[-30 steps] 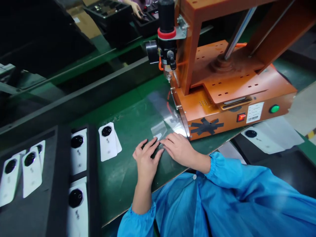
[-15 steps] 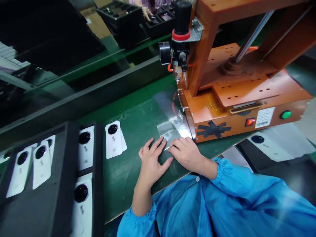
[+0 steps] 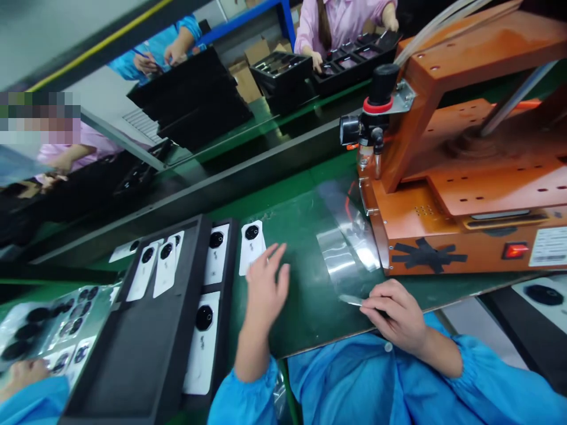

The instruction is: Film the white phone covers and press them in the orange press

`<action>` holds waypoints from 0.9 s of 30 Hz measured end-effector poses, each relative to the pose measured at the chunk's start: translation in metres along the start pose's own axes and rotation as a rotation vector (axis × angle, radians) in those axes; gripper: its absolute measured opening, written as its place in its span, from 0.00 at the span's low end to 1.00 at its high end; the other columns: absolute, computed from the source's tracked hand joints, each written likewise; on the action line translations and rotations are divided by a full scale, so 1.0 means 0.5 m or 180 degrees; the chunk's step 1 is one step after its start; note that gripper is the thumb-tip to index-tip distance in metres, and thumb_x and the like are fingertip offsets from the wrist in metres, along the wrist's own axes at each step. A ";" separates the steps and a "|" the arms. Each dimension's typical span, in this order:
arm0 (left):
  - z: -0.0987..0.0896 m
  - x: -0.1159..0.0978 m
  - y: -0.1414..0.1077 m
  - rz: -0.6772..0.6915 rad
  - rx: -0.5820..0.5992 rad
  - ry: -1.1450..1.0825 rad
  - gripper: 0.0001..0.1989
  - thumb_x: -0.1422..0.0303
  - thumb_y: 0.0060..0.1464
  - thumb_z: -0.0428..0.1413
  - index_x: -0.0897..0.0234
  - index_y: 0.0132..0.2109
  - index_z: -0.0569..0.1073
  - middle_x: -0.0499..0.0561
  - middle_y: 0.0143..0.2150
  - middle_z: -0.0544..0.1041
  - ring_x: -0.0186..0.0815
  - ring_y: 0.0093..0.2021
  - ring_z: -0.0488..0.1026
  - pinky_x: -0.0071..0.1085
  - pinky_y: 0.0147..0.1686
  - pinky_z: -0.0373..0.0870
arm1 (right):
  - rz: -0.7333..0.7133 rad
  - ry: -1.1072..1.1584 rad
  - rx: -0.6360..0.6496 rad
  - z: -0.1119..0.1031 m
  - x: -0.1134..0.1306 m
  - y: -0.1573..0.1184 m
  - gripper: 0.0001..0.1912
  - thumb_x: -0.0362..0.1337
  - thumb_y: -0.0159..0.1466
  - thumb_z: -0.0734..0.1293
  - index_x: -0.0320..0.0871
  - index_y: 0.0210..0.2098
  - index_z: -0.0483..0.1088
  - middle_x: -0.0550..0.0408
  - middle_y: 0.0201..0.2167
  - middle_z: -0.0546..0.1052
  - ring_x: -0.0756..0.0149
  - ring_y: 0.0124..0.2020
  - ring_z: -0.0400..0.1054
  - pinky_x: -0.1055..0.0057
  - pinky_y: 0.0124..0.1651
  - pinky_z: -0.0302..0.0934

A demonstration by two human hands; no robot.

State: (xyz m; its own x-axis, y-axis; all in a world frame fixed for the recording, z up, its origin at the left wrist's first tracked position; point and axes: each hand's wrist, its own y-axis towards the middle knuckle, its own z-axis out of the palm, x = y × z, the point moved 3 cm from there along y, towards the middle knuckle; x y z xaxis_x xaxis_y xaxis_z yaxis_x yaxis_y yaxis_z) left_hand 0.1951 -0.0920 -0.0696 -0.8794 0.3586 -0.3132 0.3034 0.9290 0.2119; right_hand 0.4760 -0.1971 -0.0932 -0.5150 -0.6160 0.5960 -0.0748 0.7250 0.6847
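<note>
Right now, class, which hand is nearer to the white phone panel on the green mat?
Left. The left hand is right by the panel, at its near edge; the right hand is farther right, pinching clear film.

From my end of the feed, I see a green bench [image 3: 305, 307] running at a slant across the view, its surface catching soft, pale glare. Behind it a long dark rail [image 3: 266, 166] cuts diagonally, and past that lies a second green worktop [image 3: 268, 121] — narrow from where I look. A slanted grey metal bar [image 3: 128, 141] crosses the left side, in front of a pale grey area [image 3: 117, 97] too blurred for me to call wall or floor. Farther back I make out a blue frame [image 3: 248, 22] and brown cardboard boxes [image 3: 245, 82]. Overhead, at upper left, a yellow stripe [image 3: 100, 44] edges a broad grey panel [image 3: 48, 35] — evenly, dimly lit.
</note>
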 end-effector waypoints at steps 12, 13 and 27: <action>-0.031 0.144 0.020 0.0590 -0.0313 0.1171 0.11 0.62 0.66 0.54 0.60 0.49 0.78 0.53 0.46 0.84 0.45 0.51 0.79 0.43 0.53 0.66 | -0.0104 0.0060 0.0036 0.005 -0.009 -0.012 0.09 0.29 0.62 0.73 0.45 0.41 0.76 0.55 0.32 0.77 0.68 0.33 0.71 0.69 0.35 0.67; -0.043 0.126 0.017 0.0630 -0.0484 0.1215 0.10 0.64 0.67 0.53 0.60 0.49 0.78 0.52 0.46 0.84 0.44 0.50 0.80 0.42 0.53 0.65 | -0.0123 0.0062 0.0020 0.006 -0.010 -0.011 0.08 0.29 0.62 0.72 0.45 0.41 0.76 0.55 0.32 0.77 0.68 0.33 0.71 0.69 0.35 0.67; 0.078 -0.229 -0.196 0.0869 -0.0635 -0.0057 0.14 0.68 0.59 0.63 0.66 0.51 0.77 0.57 0.47 0.82 0.43 0.49 0.77 0.41 0.52 0.67 | 0.1708 0.0771 0.0790 0.061 0.011 0.111 0.05 0.33 0.67 0.67 0.45 0.34 0.73 0.55 0.36 0.73 0.69 0.35 0.67 0.69 0.38 0.63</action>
State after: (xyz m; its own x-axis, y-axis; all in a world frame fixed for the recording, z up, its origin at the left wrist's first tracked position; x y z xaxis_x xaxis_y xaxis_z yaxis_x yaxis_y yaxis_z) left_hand 0.2805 -0.2207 -0.0904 -0.7685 0.5949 -0.2356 0.4475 0.7629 0.4666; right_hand 0.4430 -0.1509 -0.0646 -0.3301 -0.1785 0.9269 -0.0706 0.9839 0.1643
